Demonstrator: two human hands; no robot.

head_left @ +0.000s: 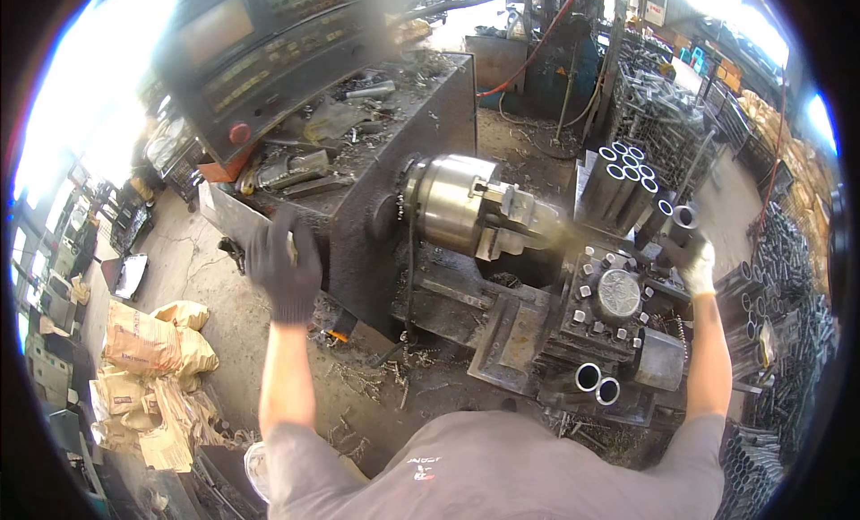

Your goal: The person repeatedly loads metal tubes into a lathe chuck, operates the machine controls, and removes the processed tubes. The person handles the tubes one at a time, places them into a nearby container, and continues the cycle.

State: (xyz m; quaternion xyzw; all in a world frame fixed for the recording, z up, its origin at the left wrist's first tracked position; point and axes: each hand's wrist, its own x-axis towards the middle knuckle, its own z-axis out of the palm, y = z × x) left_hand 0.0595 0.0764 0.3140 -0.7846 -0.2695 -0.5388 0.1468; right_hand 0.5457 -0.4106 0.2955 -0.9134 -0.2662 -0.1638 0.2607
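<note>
My left hand (285, 267), in a dark glove, is raised beside the lathe's headstock near a pale metal panel (235, 217). Its fingers point upward and look apart, with nothing plainly held. On the right, my right hand (697, 262), in a pale glove with dark fingers, is closed around a short steel tube (684, 217) standing upright, its open end up. Between my hands is the lathe's shiny chuck (452, 202), its jaws (515, 217) facing right. The square tool post (616, 292) lies below my right hand.
A bundle of upright steel tubes (627, 175) stands beyond the tool post, and two more tubes (588, 377) lie nearer me. A control panel (269, 50) rises at upper left. Paper sacks (143, 336) lie on the left floor; piled tubes (788, 368) fill the far right.
</note>
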